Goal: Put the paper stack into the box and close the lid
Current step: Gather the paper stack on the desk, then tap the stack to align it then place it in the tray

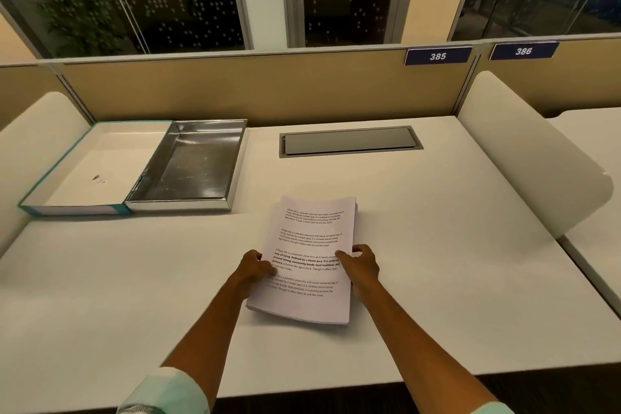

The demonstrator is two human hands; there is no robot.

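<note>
A stack of white printed paper [311,239] sits near the middle of the white desk [437,245]. My left hand [252,267] grips its left edge and my right hand [361,264] grips its right edge, thumbs on top. The near end of the stack seems slightly raised off the desk. At the back left lies the open box: a silver-lined tray [193,166] with nothing in it, and its white-lined, teal-edged lid [97,168] folded flat to the left of it.
A grey cable hatch [349,141] is set into the desk at the back. Curved white side dividers [524,151] stand left and right, with a tan partition behind. Desk labels 385 and 386 hang on the partition.
</note>
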